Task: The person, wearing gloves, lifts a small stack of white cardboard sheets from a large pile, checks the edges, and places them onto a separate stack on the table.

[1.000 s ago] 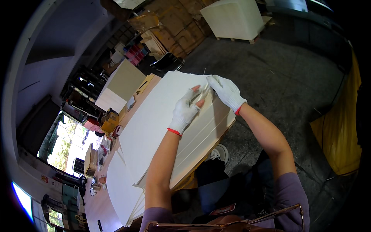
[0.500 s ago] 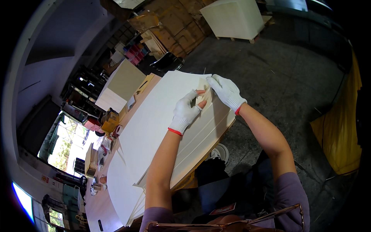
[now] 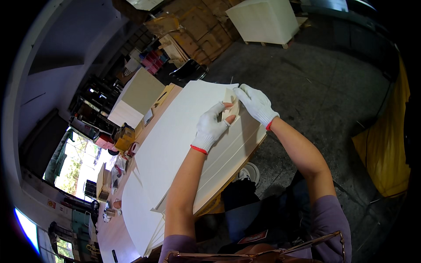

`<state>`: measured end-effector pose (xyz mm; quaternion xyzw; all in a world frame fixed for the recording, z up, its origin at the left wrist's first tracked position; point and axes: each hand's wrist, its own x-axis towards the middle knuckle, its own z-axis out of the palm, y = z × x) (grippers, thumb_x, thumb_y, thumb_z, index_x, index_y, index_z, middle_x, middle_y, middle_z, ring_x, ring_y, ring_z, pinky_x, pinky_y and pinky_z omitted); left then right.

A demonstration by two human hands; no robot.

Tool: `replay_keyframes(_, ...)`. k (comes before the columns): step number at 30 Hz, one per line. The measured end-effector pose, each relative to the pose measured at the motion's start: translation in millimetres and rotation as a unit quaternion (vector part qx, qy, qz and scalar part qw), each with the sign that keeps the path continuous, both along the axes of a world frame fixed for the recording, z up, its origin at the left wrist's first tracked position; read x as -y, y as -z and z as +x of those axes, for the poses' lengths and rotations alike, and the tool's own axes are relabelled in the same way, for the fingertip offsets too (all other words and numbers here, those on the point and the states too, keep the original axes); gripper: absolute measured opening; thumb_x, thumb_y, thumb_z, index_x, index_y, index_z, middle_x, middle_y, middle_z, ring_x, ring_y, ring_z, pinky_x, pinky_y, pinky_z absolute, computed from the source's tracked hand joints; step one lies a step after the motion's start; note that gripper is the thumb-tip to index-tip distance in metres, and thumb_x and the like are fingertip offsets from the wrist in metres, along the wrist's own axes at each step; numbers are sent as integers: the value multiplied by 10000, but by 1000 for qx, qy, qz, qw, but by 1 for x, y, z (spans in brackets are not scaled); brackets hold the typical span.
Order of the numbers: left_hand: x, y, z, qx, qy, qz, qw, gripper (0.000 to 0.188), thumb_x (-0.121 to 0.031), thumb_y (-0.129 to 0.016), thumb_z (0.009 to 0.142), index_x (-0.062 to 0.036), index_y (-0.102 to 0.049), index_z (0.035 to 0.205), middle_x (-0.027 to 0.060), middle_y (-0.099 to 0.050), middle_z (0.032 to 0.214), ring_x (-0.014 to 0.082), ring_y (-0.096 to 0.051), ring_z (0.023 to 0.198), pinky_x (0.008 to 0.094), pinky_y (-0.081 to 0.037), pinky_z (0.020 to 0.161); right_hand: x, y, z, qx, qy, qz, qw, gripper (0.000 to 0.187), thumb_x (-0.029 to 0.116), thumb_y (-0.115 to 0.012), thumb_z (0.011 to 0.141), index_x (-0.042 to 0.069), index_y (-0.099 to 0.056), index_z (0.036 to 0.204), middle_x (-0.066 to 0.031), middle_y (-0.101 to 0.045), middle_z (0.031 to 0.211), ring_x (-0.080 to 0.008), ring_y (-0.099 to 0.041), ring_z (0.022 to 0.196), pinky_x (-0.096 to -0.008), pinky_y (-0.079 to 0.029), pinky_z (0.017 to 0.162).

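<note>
A pile of large white sheets [image 3: 175,131] lies on the wooden table in front of me. At its right-hand edge is a small bundle of thin cream pieces [image 3: 230,94], perhaps turned-up sheet edges; I cannot tell. My left hand [image 3: 211,125], in a white knitted glove with red cuff and bare thumb and fingertip, is closed about the bundle's left side. My right hand [image 3: 255,104], gloved alike, is closed at the far right corner of the pile, against the bundle. Its fingertips are partly hidden.
Along the left of the wooden table [image 3: 106,232] stand a yellow box [image 3: 125,138], small tools and a dark marker [image 3: 114,255]. Beyond the table are a pale block-like stack [image 3: 138,98], a black chair [image 3: 188,70] and a wrapped pallet load [image 3: 263,22]. Yellow sheeting [image 3: 381,144] hangs at right.
The cream pieces between my hands have shifted; their fanned edges now look flatter. Both hands stay in nearly the same place.
</note>
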<state>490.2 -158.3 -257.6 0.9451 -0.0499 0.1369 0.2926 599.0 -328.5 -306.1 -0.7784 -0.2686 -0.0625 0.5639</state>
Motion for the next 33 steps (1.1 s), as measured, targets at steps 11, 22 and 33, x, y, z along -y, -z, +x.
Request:
replay_keyframes(11, 5, -2, -4, 17, -39, -45, 998, 369, -218, -659, 967, -186, -671, 1334, 172, -732, 1171, 334, -710, 1041, 356, -526, 940, 3, -10, -6, -11, -4, -8, 1000, 545, 586, -443, 1022, 84, -646, 1089, -213, -709, 988, -434, -665, 949, -498, -500, 809)
replay_keyframes(22, 5, -4, -2, -10, -21, 11, 1000, 428, -173, -768, 884, -91, -679, 1294, 95, -727, 1117, 188, -671, 956, 317, -530, 889, 2, -3, -4, -8, -2, 35, 999, 488, 547, -455, 1025, 92, -633, 1029, -196, -686, 903, -425, -651, 875, -493, -489, 769)
replay_keyframes(33, 15, -3, -16, 176, 16, 219, 960, 522, -159, -670, 864, -226, -636, 1381, 181, -676, 1290, 379, -702, 1027, 409, -570, 905, 31, -13, 0, -12, 52, -93, 994, 592, 644, -525, 961, 69, -660, 983, -167, -700, 837, -354, -692, 821, -444, -518, 768)
